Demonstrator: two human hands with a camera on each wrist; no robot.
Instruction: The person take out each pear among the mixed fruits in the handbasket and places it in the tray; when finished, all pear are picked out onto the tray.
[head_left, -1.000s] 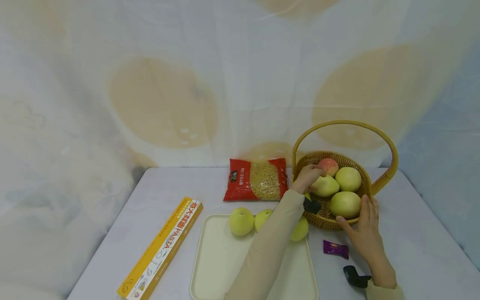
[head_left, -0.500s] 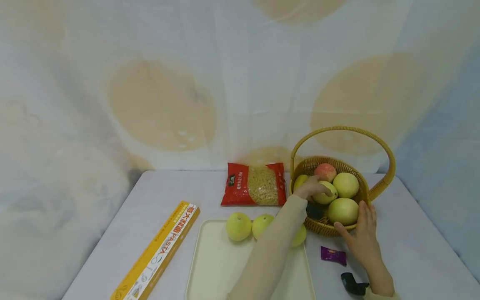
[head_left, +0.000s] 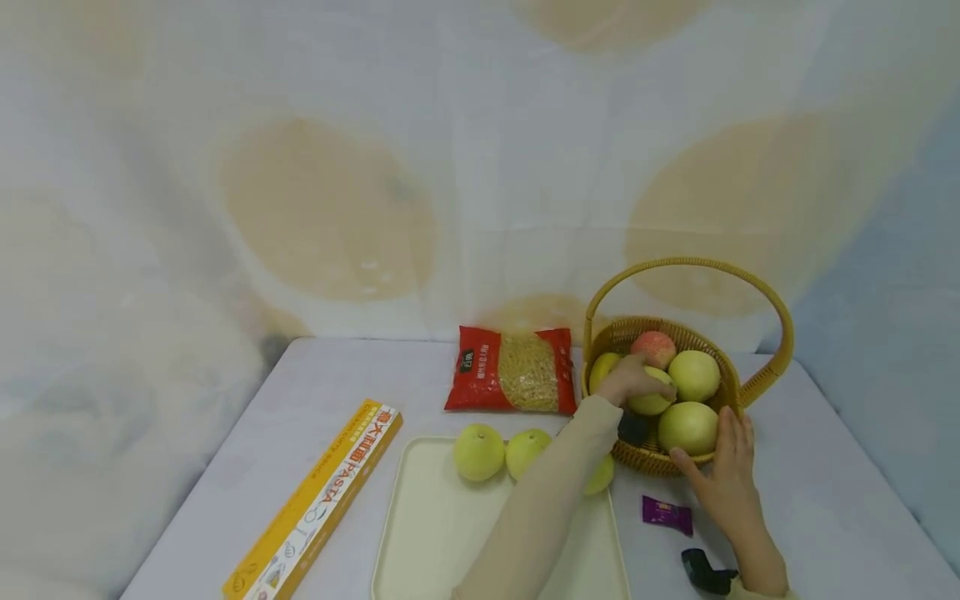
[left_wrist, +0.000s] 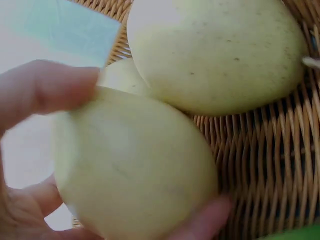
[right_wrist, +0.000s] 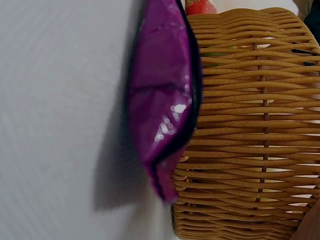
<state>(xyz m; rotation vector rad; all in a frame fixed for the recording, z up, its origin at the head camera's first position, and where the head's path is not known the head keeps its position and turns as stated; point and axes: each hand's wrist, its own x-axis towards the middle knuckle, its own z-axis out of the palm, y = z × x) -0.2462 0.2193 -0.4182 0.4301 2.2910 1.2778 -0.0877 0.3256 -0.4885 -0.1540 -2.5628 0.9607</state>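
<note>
In the head view, my left hand [head_left: 633,382] is inside the wicker basket [head_left: 647,460], gripping a smooth, pale yellow-green fruit [head_left: 651,403]. The left wrist view shows thumb and fingers spread around this oval fruit [left_wrist: 135,160], beside a larger speckled pear [left_wrist: 215,55] with a stem. Outside the basket's front right, my right hand [head_left: 731,479] rests against the wall with its fingers fairly straight and its thumb near the front rim. Also in the basket are a pinkish-red peach [head_left: 654,347], a round yellow-green fruit [head_left: 695,375] and a yellow fruit [head_left: 603,370] at the left.
A cream tray [head_left: 427,533] bears several yellow-green fruits [head_left: 478,452], partly behind my left sleeve. Left of it lies a pasta box [head_left: 315,504]. A red pasta bag [head_left: 512,371] is behind. A purple wrapped sweet [head_left: 667,515] and a black pipe-shaped object [head_left: 707,573] lie near my right arm.
My left hand has shifted slightly right and down inside the basket with the fruit, uncovering a yellow fruit at the left. My right hand stays at the basket.
</note>
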